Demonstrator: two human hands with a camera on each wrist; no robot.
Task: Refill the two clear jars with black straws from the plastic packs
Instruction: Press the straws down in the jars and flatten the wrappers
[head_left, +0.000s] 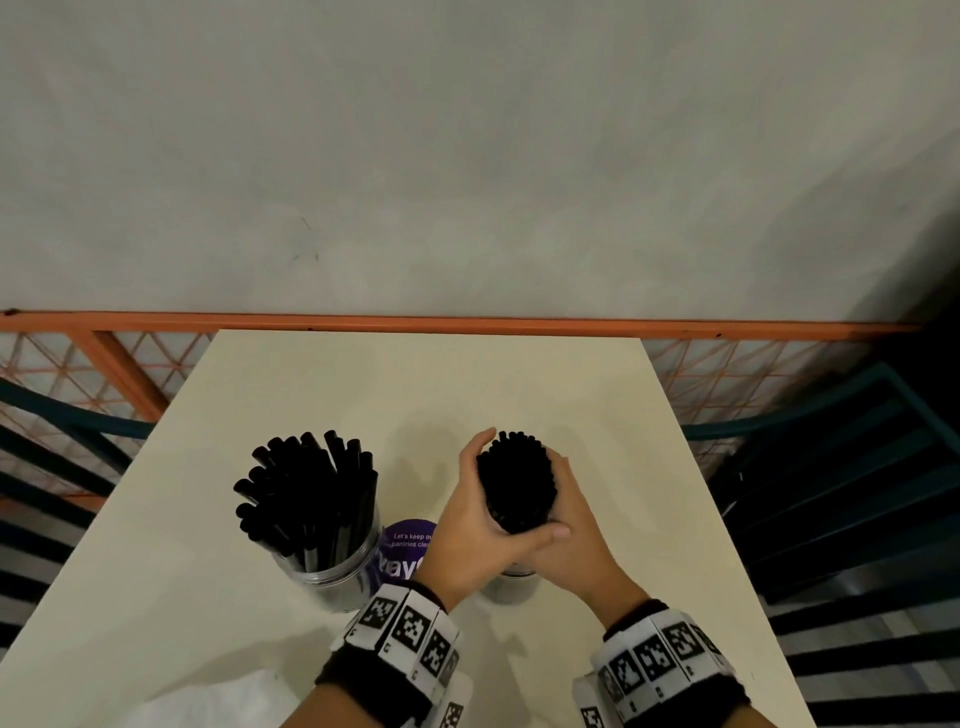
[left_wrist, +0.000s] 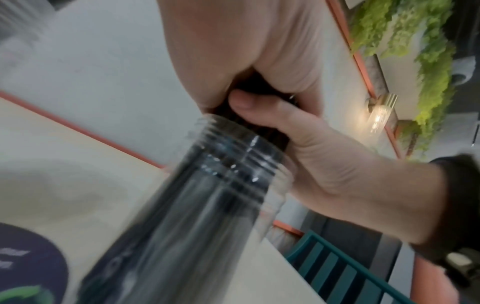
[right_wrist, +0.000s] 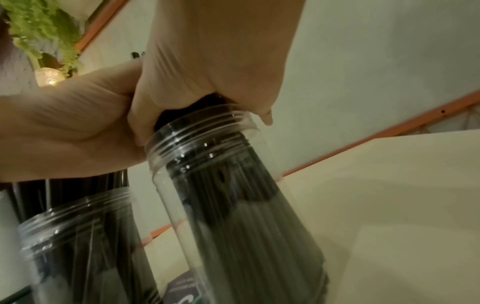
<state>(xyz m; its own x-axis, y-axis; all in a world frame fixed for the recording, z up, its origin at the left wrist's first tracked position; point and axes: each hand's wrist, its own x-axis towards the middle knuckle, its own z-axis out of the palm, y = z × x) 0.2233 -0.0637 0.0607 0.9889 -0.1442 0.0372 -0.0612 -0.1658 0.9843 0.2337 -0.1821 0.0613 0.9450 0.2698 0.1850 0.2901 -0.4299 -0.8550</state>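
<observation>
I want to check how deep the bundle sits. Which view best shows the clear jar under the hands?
The right wrist view: the right jar shows from threaded neck downward, with the straw bundle visible inside. The left wrist view shows it blurred. In the head view both hands hide all but its base.
</observation>
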